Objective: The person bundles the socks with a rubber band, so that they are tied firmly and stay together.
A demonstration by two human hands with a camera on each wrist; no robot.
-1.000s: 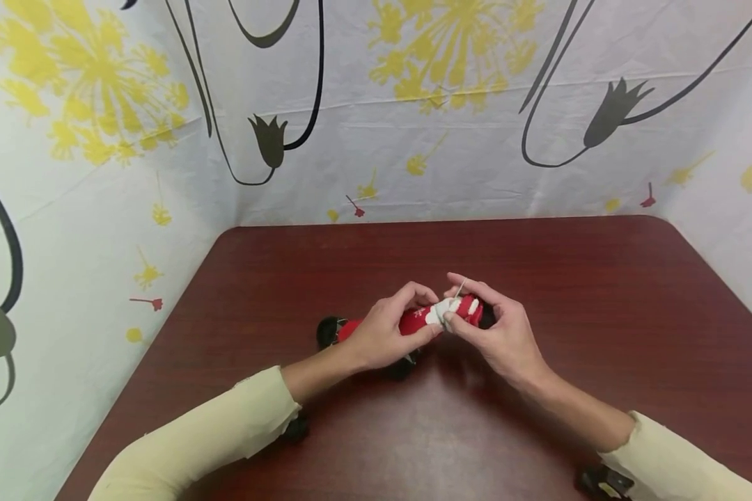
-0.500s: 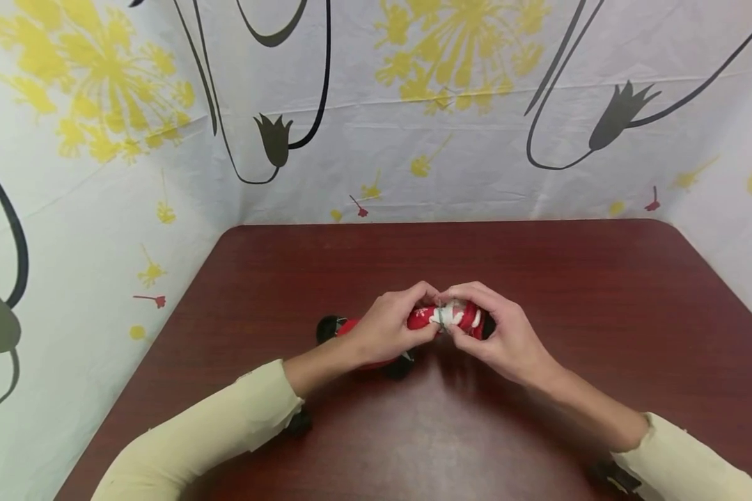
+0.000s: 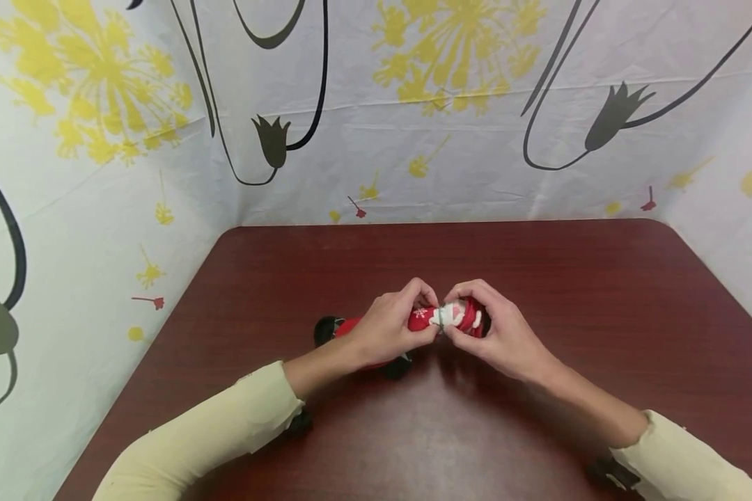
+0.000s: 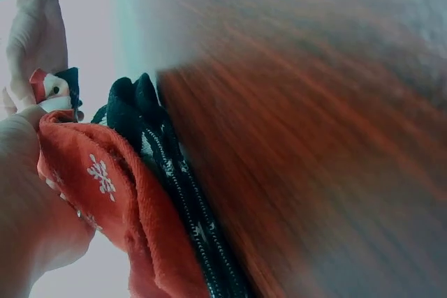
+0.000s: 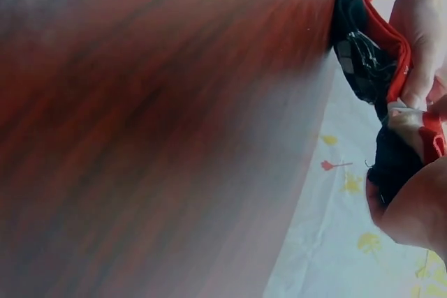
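In the head view, a Santa doll [image 3: 420, 317] in red cloth with a white snowflake lies on its back, held just above or on the table; I cannot tell which. My left hand [image 3: 382, 330] grips its red body below the neck. My right hand [image 3: 507, 337] holds the head [image 3: 455, 313], fingers on the far side and thumb on the near side. A thin greenish band circles the neck between the fingertips. In the left wrist view the red cloth [image 4: 105, 179] lies beside black parts [image 4: 185, 186] with pale stitching. The left palm hides the doll's middle.
The dark red wooden table [image 3: 489, 431] spreads around both hands. Patterned white cloth walls [image 3: 376, 139] stand behind and at the sides. A black item [image 3: 614, 474] shows under the right sleeve, and another dark item [image 3: 297, 422] under the left one.
A second ago my right hand held up a thin pale string at the doll's neck, forefinger raised. The fingers have since come down around the head, and the string no longer stands out.
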